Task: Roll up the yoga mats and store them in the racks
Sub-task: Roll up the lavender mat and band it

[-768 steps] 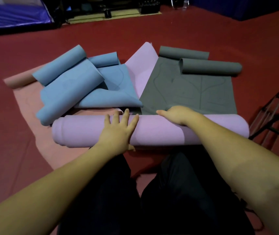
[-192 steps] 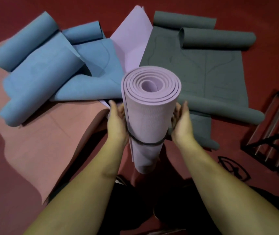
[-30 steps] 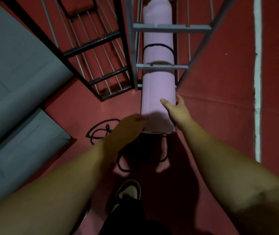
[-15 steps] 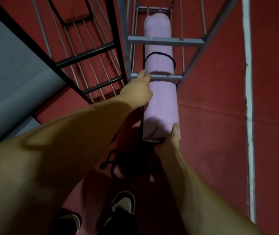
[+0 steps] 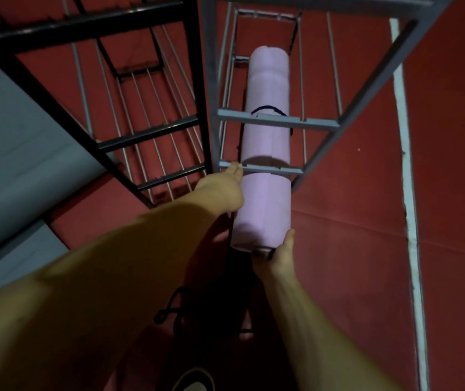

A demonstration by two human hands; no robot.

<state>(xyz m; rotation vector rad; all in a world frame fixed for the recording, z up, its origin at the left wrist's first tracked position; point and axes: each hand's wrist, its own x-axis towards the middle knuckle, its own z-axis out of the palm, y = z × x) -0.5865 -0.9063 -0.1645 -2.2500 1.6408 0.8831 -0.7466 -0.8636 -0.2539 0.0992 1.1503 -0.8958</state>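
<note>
One roll (image 5: pixel 266 165), pink and bound by a dark band (image 5: pixel 266 110), lies most of the way into the grey rack (image 5: pixel 276 122). Its long axis runs straight away from the person, along the rack's rails, and its far end sits close to the back bars. The near end juts out past the front crossbar, over the red floor (image 5: pixel 352 193).

At that near end the right hand (image 5: pixel 278 253) cups the roll's end face, thumb up along the right side and the other fingers hidden beneath; it holds the end rather than pinching it. The left hand (image 5: pixel 221 190) lies against the roll's left flank just short of the front crossbar, fingers straight and together, fingertips touching the bar.

Since the roll points directly away from the right palm, a push from that hand would likely drive it along its own axis, deeper in. That hand is the one behind the end; the left can only steady from the side.

Left of the grey rack stands a black rack (image 5: pixel 146 134), and beyond that a grey mat (image 5: pixel 14 136) lies on the floor. A dark cord (image 5: pixel 175 309) lies by the feet.
</note>
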